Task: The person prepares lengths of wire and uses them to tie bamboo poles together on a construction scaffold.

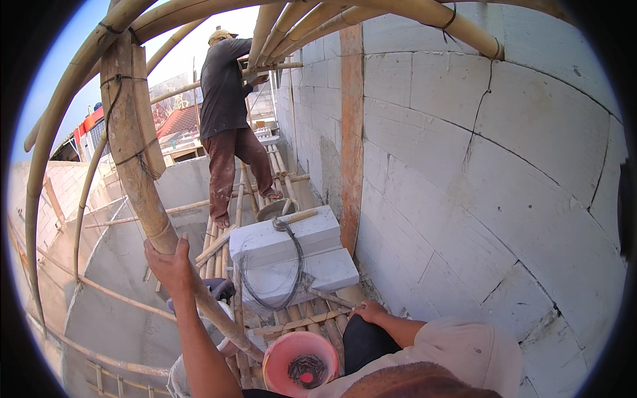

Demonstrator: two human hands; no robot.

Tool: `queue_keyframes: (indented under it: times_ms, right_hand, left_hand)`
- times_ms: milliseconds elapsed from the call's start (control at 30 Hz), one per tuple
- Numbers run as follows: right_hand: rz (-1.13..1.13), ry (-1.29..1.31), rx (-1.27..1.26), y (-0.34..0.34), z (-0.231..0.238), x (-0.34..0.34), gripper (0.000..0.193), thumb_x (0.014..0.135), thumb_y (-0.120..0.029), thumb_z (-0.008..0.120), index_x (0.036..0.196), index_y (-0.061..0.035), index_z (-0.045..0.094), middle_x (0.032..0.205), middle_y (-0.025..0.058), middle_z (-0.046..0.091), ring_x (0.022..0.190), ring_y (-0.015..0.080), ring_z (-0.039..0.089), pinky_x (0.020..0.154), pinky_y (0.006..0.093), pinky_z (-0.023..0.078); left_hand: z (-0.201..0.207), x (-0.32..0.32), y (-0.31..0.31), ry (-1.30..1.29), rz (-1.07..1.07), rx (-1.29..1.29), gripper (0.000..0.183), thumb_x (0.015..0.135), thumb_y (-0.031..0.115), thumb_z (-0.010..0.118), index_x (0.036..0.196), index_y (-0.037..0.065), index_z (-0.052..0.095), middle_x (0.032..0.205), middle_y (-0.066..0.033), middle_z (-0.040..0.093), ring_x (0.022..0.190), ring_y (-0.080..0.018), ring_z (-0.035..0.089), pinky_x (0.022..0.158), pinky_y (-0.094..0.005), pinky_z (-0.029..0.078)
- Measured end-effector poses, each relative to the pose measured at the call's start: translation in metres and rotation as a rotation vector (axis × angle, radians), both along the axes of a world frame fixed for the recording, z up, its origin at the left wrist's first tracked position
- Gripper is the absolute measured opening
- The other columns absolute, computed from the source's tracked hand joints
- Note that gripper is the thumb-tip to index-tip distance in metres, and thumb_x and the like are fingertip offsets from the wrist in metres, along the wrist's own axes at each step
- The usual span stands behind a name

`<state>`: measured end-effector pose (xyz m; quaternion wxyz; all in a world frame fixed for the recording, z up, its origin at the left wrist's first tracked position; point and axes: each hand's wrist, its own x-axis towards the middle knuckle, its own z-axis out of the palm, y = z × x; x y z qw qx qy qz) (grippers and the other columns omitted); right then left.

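Observation:
My left hand is wrapped round an upright bamboo pole. Close to my dark-clad knee, my right hand is closed at the end of a wooden-handled tool. The tool's dark grey head lies against the white blocks; its exact kind is unclear. Two white lightweight blocks rest stepped on the bamboo platform, with a loose coil of thin wire draped over them. Below them stands a pink bucket with a pile of nails inside.
Ahead, a person in dark clothes stands barefoot on the bamboo platform, beside a round pan. The white block wall rises on the right. Bamboo poles cross overhead. Left of the platform is a drop past grey walls.

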<state>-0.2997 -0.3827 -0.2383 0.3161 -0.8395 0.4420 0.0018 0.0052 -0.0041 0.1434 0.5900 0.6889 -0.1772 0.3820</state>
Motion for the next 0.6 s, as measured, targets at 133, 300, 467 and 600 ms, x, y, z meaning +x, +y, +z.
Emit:
queue_keyframes:
  times_ms: [133,300,467,600]
  right_hand:
    - [0.082,-0.019,-0.03,0.017,-0.011,0.018,0.066,0.084,-0.057,0.064,0.122,-0.0037,0.071,0.124,0.0232,0.069,0.119,0.0403,0.064,0.103,0.0444,0.049]
    - [-0.035,-0.055,-0.08,0.003,-0.01,-0.007,0.075,0.085,-0.059,0.066,0.132,-0.0008,0.065,0.13,0.0263,0.066,0.126,0.0413,0.06,0.106,0.0445,0.046]
    - [0.095,0.09,-0.034,-0.002,0.0,0.026,0.074,0.087,-0.061,0.063,0.135,-0.0045,0.065,0.136,0.0259,0.062,0.129,0.0407,0.058,0.108,0.0474,0.045]
    - [0.184,0.418,-0.13,0.001,0.013,0.067,0.065,0.09,-0.058,0.062,0.132,-0.0094,0.068,0.135,0.0243,0.063,0.125,0.0398,0.06,0.106,0.0497,0.047]
  left_hand:
    - [-0.006,-0.007,0.034,0.037,0.04,-0.01,0.059,0.074,0.032,0.085,0.114,-0.003,0.061,0.105,-0.018,0.069,0.094,-0.0285,0.067,0.087,-0.0401,0.052]
    - [-0.007,0.009,0.0,-0.008,0.018,0.049,0.07,0.07,0.039,0.091,0.117,-0.006,0.065,0.107,-0.0133,0.072,0.095,-0.0212,0.069,0.088,-0.0337,0.054]
    - [-0.007,0.024,0.022,-0.082,0.043,0.069,0.061,0.067,0.036,0.094,0.106,-0.005,0.072,0.106,-0.0114,0.073,0.096,-0.0192,0.069,0.09,-0.0316,0.054]
    - [-0.014,0.028,0.022,-0.171,-0.113,0.095,0.09,0.073,0.053,0.084,0.119,-0.017,0.053,0.111,-0.0266,0.062,0.103,-0.0343,0.065,0.088,-0.0439,0.054]
